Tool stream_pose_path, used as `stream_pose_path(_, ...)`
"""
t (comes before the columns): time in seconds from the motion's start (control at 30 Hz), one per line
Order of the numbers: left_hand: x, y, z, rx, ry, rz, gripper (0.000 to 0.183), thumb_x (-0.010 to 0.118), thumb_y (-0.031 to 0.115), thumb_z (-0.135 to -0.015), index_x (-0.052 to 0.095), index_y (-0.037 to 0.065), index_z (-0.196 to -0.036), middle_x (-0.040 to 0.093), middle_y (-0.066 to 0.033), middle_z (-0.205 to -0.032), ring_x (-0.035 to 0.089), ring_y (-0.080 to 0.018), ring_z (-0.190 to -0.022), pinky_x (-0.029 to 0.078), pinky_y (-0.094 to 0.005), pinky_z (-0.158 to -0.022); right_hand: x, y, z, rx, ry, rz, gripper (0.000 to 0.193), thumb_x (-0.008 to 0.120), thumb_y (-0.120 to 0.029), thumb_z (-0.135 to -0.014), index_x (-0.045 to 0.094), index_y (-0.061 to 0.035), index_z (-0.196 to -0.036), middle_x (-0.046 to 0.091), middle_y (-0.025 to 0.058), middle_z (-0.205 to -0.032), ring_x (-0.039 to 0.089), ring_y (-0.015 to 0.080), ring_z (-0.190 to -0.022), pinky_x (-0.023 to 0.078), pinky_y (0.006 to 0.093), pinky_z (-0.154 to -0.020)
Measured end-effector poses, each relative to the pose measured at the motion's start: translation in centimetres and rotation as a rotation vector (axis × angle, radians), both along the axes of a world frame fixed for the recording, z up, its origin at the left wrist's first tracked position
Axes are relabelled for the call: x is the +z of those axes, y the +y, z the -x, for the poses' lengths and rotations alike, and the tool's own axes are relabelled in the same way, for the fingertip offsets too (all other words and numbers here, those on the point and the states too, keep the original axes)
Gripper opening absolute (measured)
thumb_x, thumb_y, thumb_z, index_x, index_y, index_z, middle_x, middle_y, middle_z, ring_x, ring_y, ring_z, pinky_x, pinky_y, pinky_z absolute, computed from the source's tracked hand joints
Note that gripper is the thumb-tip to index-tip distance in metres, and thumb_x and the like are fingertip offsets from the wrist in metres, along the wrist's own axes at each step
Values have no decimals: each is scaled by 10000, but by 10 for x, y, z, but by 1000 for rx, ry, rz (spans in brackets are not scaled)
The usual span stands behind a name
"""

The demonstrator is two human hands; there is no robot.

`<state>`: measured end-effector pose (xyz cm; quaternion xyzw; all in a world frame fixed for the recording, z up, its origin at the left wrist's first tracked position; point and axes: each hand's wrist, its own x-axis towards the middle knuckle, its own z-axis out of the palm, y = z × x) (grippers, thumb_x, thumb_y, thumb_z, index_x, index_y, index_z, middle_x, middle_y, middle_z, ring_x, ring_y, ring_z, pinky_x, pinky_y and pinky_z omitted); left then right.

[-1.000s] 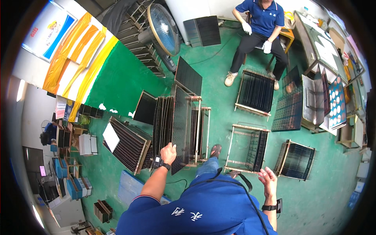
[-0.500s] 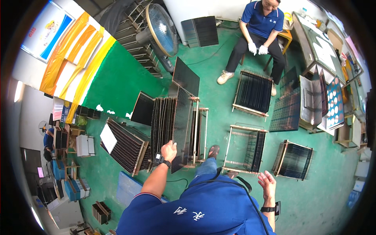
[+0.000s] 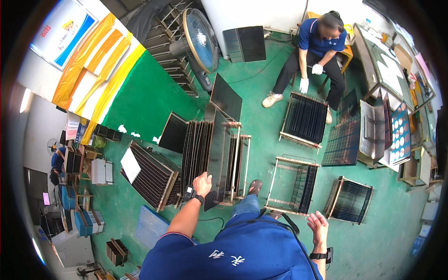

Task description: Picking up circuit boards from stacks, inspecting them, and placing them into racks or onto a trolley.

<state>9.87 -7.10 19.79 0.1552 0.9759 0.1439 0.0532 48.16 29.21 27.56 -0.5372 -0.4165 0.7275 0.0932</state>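
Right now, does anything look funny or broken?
A white sheet sits crookedly on the slanted rack of dark panels left of the left hand, pale among dark ones. The green surface also has ragged white patches along its lower edge, perhaps chipped paint.

Two bare hands (image 3: 202, 184), two co-workers (image 3: 322, 38); roughly six racks (image 3: 287, 210)

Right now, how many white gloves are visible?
2, both on the seated coworker in blue: one white glove near a black-filled rack, another over the lap. More may be hidden.
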Motion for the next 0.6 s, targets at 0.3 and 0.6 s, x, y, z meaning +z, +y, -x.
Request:
stream_pose_path(0.3,-8,-11,3,17,-34,-20,259,581,282,-849,563,24,-830,615,-220,-733,606,-418,-718,472,-498,-639,-4,2,-4,5,-8,-3,430,586,-123,-887,471,-10,-1286,607,143,-1162,633,214,-950,521,340,-802)
stream_pose_path(0.6,-60,-5,15,10,-170,26,216,608,244,-840,602,45,-924,639,-218,-786,626,-406,-776,500,-486,-670,-13,4,-14,3,-33,-2,478,599,-151,-888,446,10,-1312,606,139,-1180,626,210,-973,515,339,-801)
